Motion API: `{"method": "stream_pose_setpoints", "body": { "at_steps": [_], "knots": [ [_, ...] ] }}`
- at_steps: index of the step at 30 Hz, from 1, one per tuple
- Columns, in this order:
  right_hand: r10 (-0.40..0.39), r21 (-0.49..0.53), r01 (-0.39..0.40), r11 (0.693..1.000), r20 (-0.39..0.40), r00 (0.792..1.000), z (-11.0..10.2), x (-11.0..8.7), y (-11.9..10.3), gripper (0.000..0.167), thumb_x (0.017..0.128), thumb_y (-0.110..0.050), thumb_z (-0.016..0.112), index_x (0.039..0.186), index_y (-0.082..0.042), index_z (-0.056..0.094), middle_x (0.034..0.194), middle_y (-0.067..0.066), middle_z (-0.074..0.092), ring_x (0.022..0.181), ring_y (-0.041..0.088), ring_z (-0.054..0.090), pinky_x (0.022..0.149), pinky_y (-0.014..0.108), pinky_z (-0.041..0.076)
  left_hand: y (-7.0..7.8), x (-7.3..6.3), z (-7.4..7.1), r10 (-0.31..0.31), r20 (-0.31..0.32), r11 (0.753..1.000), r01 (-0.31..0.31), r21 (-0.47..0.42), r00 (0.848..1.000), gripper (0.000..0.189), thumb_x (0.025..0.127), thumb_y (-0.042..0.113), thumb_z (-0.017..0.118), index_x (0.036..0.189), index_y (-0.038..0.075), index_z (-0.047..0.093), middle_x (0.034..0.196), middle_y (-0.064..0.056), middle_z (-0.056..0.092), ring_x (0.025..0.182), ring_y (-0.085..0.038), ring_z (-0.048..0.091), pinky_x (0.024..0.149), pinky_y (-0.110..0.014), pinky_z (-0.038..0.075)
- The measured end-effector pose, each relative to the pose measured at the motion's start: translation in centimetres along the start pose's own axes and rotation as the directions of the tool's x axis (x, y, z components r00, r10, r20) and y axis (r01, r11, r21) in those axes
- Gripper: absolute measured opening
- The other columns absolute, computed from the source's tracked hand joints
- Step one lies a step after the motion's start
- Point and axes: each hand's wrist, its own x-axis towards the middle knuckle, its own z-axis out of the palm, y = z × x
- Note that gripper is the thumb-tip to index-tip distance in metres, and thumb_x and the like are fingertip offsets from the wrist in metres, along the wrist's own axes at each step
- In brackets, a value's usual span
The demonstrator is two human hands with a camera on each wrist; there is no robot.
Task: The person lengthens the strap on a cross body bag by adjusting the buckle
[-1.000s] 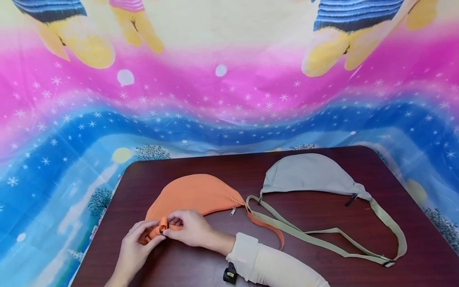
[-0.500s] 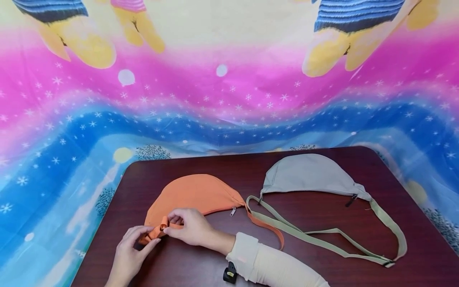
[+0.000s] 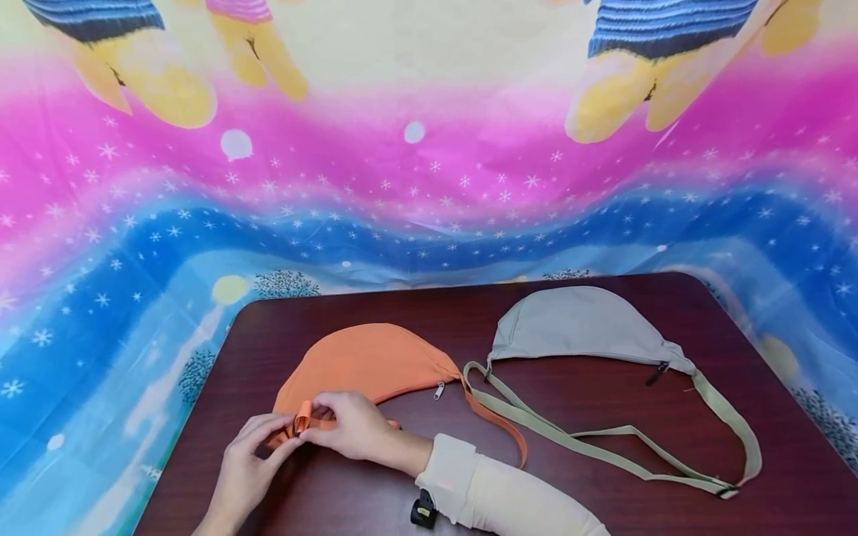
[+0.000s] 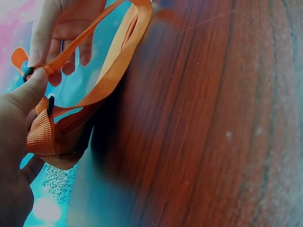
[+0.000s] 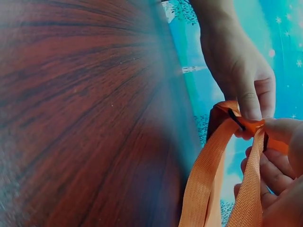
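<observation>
An orange waist bag point(image 3: 375, 359) lies at the left of the table in the head view, its silver zip pull point(image 3: 439, 391) hanging at the front. My left hand point(image 3: 248, 455) pinches its orange webbing strap point(image 4: 113, 78) near the bag's left end. Close beside it, my right hand point(image 3: 357, 426) pinches the strap between thumb and fingers at a black slider buckle point(image 4: 28, 74). A short loop of webbing point(image 4: 19, 56) sticks up past that buckle. A second black buckle point(image 4: 50, 105) sits on the strap by the left hand. Fingers partly hide the webbing.
To the right lies a grey waist bag point(image 3: 579, 324) with a long green strap point(image 3: 603, 454) looped over the table point(image 3: 536, 491). The orange bag's strap end trails near that green strap. A printed cloth backdrop point(image 3: 402, 186) hangs behind the table.
My left hand draws left a little, then comes back right towards the other hand. My right hand shifts slightly left, and a bit of orange strap shows by its wrist.
</observation>
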Motion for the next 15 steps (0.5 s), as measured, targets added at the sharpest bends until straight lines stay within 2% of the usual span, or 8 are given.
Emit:
{"method": "stream_pose_setpoints", "body": {
  "at_steps": [5, 11, 15],
  "knots": [
    [0.008, -0.055, -0.009, 0.998, -0.016, 1.0, -0.04, -0.02, -0.18, 0.02, 0.092, -0.035, 0.078, 0.106, -0.022, 0.073, 0.097, -0.016, 0.071, 0.086, -0.01, 0.059, 0.077, 0.008, 0.044, 0.25, 0.03, 0.15, -0.022, -0.017, 0.999, 0.021, -0.027, 1.0, 0.051, 0.067, -0.015, 0.086, 0.111, 0.007, 0.077, 0.104, -0.006, 0.071, 0.101, 0.005, 0.058, 0.082, -0.005, 0.044],
    [0.023, -0.042, -0.023, 0.999, -0.013, 1.0, 0.04, -0.09, -0.12, 0.018, 0.093, -0.035, 0.076, 0.106, -0.022, 0.074, 0.094, -0.016, 0.07, 0.082, -0.012, 0.057, 0.074, 0.008, 0.044, 0.25, 0.1, 0.16, -0.071, -0.008, 0.996, 0.07, -0.054, 0.997, 0.049, 0.07, -0.016, 0.084, 0.112, 0.006, 0.076, 0.107, -0.005, 0.071, 0.102, 0.007, 0.058, 0.085, -0.005, 0.044],
    [0.029, -0.035, -0.029, 0.999, 0.0, 1.0, 0.08, -0.07, -0.07, 0.016, 0.094, -0.033, 0.075, 0.105, -0.023, 0.074, 0.09, -0.018, 0.068, 0.078, -0.012, 0.055, 0.071, 0.008, 0.043, 0.07, 0.11, 0.21, -0.089, 0.005, 0.995, 0.089, -0.048, 0.996, 0.046, 0.068, -0.017, 0.083, 0.11, 0.003, 0.076, 0.107, 0.001, 0.071, 0.102, 0.01, 0.058, 0.084, -0.005, 0.045]
  ]
}}
